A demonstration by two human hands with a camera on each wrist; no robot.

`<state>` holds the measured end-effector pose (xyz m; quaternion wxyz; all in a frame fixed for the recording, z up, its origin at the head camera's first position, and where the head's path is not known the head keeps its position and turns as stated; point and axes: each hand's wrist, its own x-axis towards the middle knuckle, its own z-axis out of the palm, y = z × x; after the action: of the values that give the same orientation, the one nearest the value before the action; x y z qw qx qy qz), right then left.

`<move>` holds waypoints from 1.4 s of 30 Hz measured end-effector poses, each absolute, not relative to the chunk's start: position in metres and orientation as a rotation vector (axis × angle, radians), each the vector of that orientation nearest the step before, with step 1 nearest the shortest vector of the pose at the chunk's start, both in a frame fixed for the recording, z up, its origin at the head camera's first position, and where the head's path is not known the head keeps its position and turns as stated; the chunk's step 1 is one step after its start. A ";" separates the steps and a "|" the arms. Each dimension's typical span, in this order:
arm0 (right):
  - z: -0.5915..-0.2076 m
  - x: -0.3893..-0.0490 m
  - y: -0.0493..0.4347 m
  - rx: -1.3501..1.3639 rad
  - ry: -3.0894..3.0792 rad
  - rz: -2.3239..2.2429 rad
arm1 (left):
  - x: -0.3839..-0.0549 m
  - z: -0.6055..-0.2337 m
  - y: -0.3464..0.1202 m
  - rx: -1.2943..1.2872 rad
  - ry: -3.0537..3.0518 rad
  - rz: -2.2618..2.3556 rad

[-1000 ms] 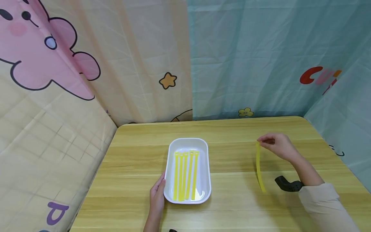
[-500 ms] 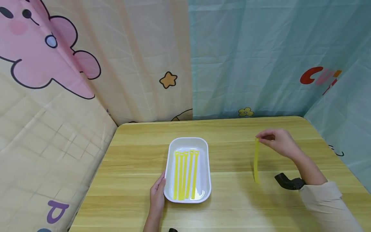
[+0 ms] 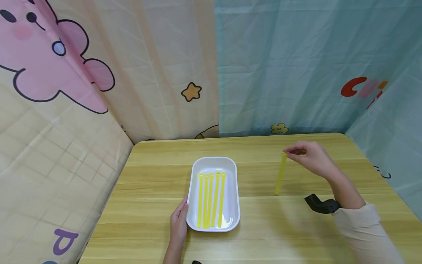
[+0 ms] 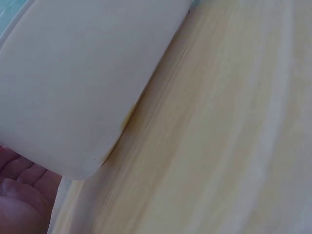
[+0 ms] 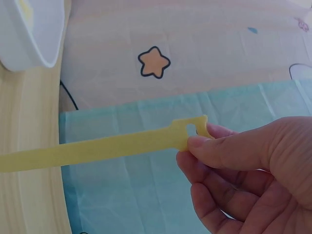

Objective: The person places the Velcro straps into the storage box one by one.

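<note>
My right hand pinches a yellow cable tie by its slotted head between thumb and fingers. Its strap hangs down over the right part of the table; in the right wrist view the slot in the cable tie shows beside the thumb. A white tray stands left of that, with several yellow cable ties laid side by side inside, heads at the far end. My left hand holds the tray's near left side, thumb by the rim; some of its fingers are hidden by the tray wall.
The wooden table reaches back to a printed curtain, and another printed cloth hangs on the left. A black wrist device sits on my right wrist, close to the sleeve.
My right hand has moved left and slightly away from me, carrying the hanging cable tie. The left hand and the tray stay where they were.
</note>
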<state>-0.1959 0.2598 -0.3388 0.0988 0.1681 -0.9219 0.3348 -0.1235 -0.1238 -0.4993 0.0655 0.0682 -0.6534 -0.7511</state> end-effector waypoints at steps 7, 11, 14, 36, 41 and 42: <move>-0.333 -0.197 0.248 0.517 -2.682 1.013 | -0.123 -0.500 -0.124 0.170 -1.974 -2.256; -0.331 -0.197 0.241 0.520 -2.687 1.055 | -0.123 -0.501 -0.124 0.173 -1.988 -2.240; -0.329 -0.197 0.237 0.525 -2.693 1.070 | -0.123 -0.502 -0.124 0.182 -1.994 -2.242; -0.311 -0.196 0.208 0.694 -2.520 1.161 | -0.124 -0.503 -0.124 0.205 -1.993 -2.253; -0.306 -0.193 0.201 0.718 -2.448 1.219 | -0.124 -0.503 -0.124 0.214 -1.990 -2.254; -0.305 -0.193 0.200 0.719 -2.430 1.244 | -0.124 -0.503 -0.124 0.211 -1.989 -2.254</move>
<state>-0.1930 0.1998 -0.3050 0.1584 0.2515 -0.8499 0.4351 -0.1236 -0.1240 -0.5026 0.0640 0.0697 -0.6588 -0.7464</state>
